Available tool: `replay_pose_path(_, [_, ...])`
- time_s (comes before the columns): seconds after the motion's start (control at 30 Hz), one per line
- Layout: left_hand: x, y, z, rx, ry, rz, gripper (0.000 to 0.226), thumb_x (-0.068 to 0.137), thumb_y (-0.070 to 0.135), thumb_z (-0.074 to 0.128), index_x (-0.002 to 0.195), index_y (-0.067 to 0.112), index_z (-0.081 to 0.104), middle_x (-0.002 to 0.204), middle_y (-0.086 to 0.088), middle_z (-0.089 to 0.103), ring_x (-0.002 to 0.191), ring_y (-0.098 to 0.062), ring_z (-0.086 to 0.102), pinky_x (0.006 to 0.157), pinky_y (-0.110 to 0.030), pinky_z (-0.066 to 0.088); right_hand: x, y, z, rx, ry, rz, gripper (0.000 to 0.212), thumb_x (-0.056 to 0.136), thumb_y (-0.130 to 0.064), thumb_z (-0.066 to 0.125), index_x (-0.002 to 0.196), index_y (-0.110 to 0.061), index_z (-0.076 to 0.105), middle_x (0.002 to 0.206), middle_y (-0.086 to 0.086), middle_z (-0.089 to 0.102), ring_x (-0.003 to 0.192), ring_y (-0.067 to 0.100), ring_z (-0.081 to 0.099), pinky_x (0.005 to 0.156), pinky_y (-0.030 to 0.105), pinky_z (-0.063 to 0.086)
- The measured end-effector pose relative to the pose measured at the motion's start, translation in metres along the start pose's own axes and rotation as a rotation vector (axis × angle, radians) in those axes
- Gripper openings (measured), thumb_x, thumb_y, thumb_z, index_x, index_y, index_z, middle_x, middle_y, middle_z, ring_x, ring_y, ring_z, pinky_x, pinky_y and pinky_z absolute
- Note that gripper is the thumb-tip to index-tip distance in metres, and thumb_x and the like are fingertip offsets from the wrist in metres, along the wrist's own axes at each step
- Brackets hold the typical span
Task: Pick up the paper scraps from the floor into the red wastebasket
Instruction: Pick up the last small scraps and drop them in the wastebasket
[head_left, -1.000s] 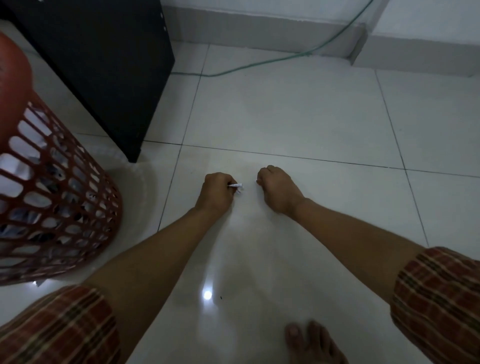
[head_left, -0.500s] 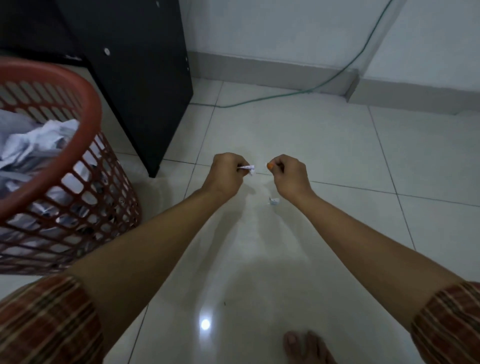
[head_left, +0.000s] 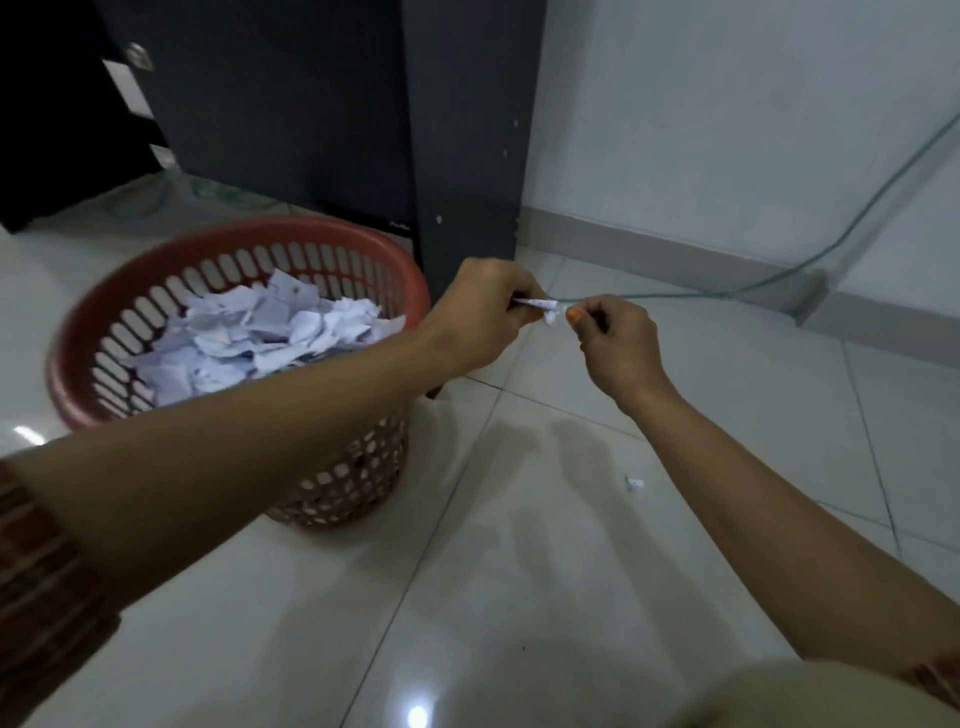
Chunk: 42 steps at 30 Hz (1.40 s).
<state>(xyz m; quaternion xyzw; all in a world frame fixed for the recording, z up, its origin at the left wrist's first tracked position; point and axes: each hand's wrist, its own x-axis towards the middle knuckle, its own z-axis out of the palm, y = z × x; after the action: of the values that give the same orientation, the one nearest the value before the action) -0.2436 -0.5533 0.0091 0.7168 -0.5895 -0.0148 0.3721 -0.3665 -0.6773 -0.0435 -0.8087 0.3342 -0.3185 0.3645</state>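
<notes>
- Our left hand (head_left: 480, 317) is pinching a paper scrap (head_left: 540, 306), just right of the red wastebasket (head_left: 156, 265).
- Our right hand (head_left: 618, 345) is curled up; can't tell if it's holding anything.
- One more scrap (head_left: 634, 483) is on the floor (head_left: 519, 571).

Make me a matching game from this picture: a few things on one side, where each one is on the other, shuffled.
Things:
1. red wastebasket
2. rolled paper scrap
3. small white scrap
4. green cable

Places:
A. lying alone on the floor tiles
B. running along the wall and skirting
C. pinched in the left hand
D. standing beside the dark cabinet, heaped with paper

Pairs: 1-D, 2-C, 3-A, 4-B
</notes>
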Motion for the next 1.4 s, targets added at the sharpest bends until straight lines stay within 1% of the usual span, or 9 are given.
replay_pose_path(0.23, [-0.002, -0.019, -0.102, 0.187, 0.021, -0.069, 0.012, 0.085, 0.009, 0.07, 0.096, 0.008, 0.076, 0.09, -0.009, 0.073, 0.078, -0.017, 0.067, 0.076, -0.03, 0.053, 0.013, -0.085, 0.033, 0.038, -0.083, -0.174, 0.013, 0.094, -0.021, 0.062, 0.083, -0.016, 0.065, 0.069, -0.013, 0.057, 0.062, -0.003, 0.053, 0.056, 0.005, 0.035])
replay_pose_path(0.4, [-0.055, -0.07, -0.142, 0.296, 0.089, -0.156, 0.009, 0.081, 0.003, 0.071, 0.088, 0.004, 0.076, 0.084, -0.008, 0.073, 0.078, -0.023, 0.067, 0.067, -0.017, 0.045, 0.01, -0.127, 0.07, 0.03, -0.17, -0.288, 0.012, 0.092, -0.016, 0.063, 0.08, -0.017, 0.065, 0.071, -0.015, 0.061, 0.063, -0.009, 0.055, 0.058, 0.004, 0.038])
replay_pose_path(0.53, [-0.078, -0.105, -0.159, 0.405, 0.003, -0.306, 0.017, 0.086, 0.009, 0.069, 0.099, -0.001, 0.074, 0.098, -0.016, 0.072, 0.093, -0.031, 0.066, 0.084, -0.034, 0.05, 0.0, -0.147, 0.1, -0.074, -0.275, -0.483, 0.009, 0.09, -0.012, 0.064, 0.083, -0.009, 0.069, 0.077, -0.008, 0.063, 0.067, 0.001, 0.054, 0.065, 0.009, 0.038])
replay_pose_path(0.77, [-0.091, -0.12, -0.172, 0.44, -0.114, -0.464, 0.04, 0.086, 0.009, 0.068, 0.125, 0.013, 0.062, 0.124, -0.008, 0.065, 0.109, -0.024, 0.061, 0.095, -0.033, 0.046, 0.002, -0.165, 0.125, -0.175, -0.425, -0.648, 0.019, 0.094, -0.021, 0.061, 0.099, -0.01, 0.076, 0.092, 0.003, 0.073, 0.083, 0.015, 0.065, 0.077, 0.035, 0.052])
replay_pose_path(0.87, [-0.092, -0.121, -0.172, 0.464, -0.188, -0.456, 0.052, 0.083, 0.019, 0.074, 0.132, 0.022, 0.056, 0.132, -0.004, 0.06, 0.119, -0.024, 0.057, 0.102, -0.037, 0.043, 0.003, -0.162, 0.126, -0.241, -0.491, -0.64, 0.021, 0.095, -0.018, 0.059, 0.108, -0.012, 0.074, 0.104, 0.001, 0.074, 0.095, 0.014, 0.067, 0.086, 0.027, 0.05])
replay_pose_path(1.1, [-0.078, -0.114, -0.166, 0.469, -0.105, -0.403, 0.028, 0.086, 0.001, 0.066, 0.109, 0.017, 0.069, 0.112, 0.0, 0.069, 0.1, -0.018, 0.064, 0.094, -0.036, 0.052, 0.005, -0.149, 0.12, -0.305, -0.378, -0.543, 0.011, 0.08, -0.03, 0.077, 0.081, -0.019, 0.074, 0.074, -0.01, 0.066, 0.08, 0.008, 0.055, 0.075, 0.034, 0.05])
replay_pose_path(1.2, [-0.074, -0.113, -0.164, 0.478, -0.101, -0.399, 0.018, 0.082, 0.008, 0.072, 0.096, 0.019, 0.067, 0.101, 0.0, 0.069, 0.09, -0.017, 0.064, 0.086, -0.038, 0.055, 0.006, -0.146, 0.117, -0.275, -0.375, -0.562, 0.01, 0.085, -0.024, 0.071, 0.091, -0.018, 0.076, 0.086, -0.007, 0.072, 0.087, 0.008, 0.053, 0.077, 0.03, 0.048])
replay_pose_path(1.27, [-0.071, -0.114, -0.16, 0.476, -0.098, -0.384, 0.022, 0.083, 0.011, 0.072, 0.104, 0.017, 0.068, 0.104, 0.001, 0.07, 0.093, -0.016, 0.065, 0.089, -0.037, 0.054, 0.006, -0.142, 0.115, -0.277, -0.381, -0.576, 0.016, 0.088, -0.018, 0.066, 0.1, -0.018, 0.076, 0.094, -0.006, 0.073, 0.091, 0.006, 0.048, 0.078, 0.024, 0.041])
replay_pose_path(1.4, [-0.063, -0.111, -0.154, 0.487, -0.11, -0.395, 0.016, 0.09, 0.013, 0.064, 0.104, 0.019, 0.068, 0.107, -0.003, 0.069, 0.087, -0.019, 0.066, 0.085, -0.04, 0.056, 0.004, -0.134, 0.109, -0.211, -0.348, -0.565, 0.014, 0.086, -0.015, 0.066, 0.096, -0.016, 0.076, 0.091, -0.005, 0.072, 0.082, 0.005, 0.05, 0.076, 0.021, 0.039])
